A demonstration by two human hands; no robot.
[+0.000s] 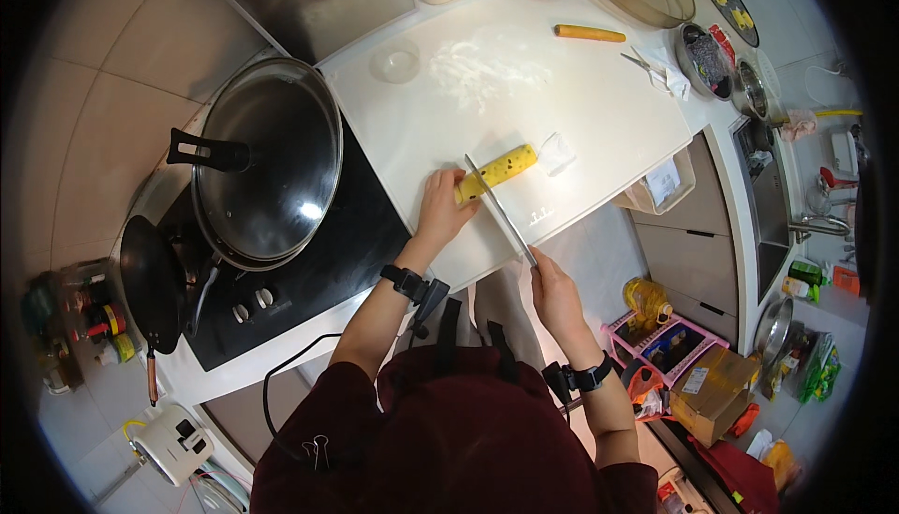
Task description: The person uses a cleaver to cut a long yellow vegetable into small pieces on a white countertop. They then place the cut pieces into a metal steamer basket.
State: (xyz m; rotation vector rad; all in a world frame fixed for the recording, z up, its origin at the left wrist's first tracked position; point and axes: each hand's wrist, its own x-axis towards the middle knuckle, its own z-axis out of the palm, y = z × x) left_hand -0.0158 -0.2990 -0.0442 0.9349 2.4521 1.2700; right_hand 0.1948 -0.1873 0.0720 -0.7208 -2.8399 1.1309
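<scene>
Head view: left hand [442, 203] fingers curled on yellow roll [496, 169] to steady it; right hand [552, 287] at 5 o'clock grips knife [498, 209], blade across roll on white board [524, 102].

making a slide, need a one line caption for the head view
Left hand steadies a yellow roll on a white board while the right hand slices with a long knife.

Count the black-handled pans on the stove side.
2: a large lidded wok on the black cooktop, and a smaller dark pan at its left edge. Others may be hidden.
</scene>
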